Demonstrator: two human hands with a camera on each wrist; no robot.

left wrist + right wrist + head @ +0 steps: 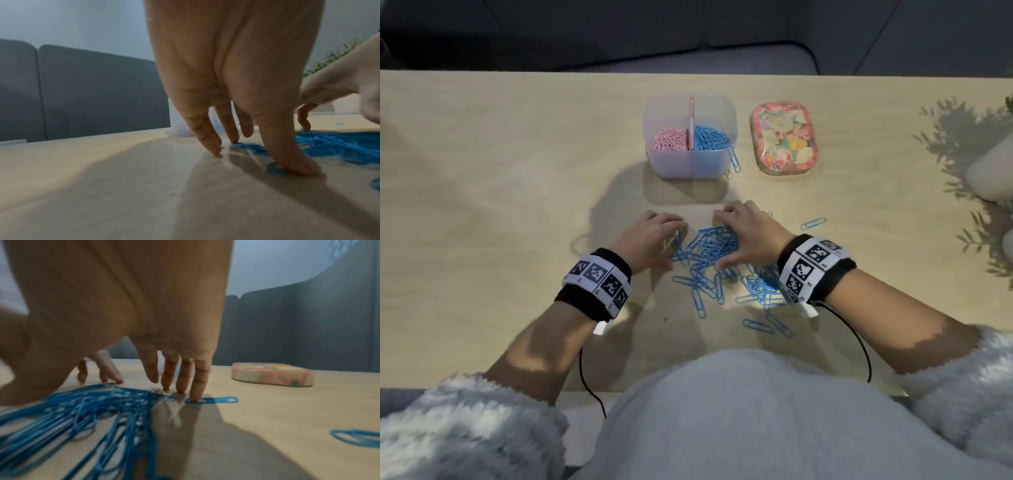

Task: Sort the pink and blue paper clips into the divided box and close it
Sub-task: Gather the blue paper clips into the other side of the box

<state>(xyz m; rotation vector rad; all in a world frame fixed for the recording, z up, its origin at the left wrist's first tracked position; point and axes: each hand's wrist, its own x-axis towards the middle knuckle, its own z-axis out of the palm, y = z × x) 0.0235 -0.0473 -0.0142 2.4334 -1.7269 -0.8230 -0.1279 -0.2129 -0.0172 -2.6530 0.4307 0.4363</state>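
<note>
A heap of blue paper clips (714, 260) lies on the wooden table (500, 205) in front of me. My left hand (654, 236) rests fingertips-down at the heap's left edge, fingers (207, 141) straight, the thumb pressing on one clip. My right hand (743, 233) spreads over the heap's right side, its fingertips (197, 386) touching the table and one blue clip (213, 400). Farther back stands the clear divided box (690, 164), open, with pink clips (671, 139) in the left half and blue clips (710, 137) in the right. Its floral lid (784, 138) lies to the right.
A lone blue clip (813, 223) lies right of my right hand and another (734, 159) leans by the box. A white vase with green leaves (993, 171) stands at the table's right edge. Grey sofa cushions (82, 91) lie beyond the far edge.
</note>
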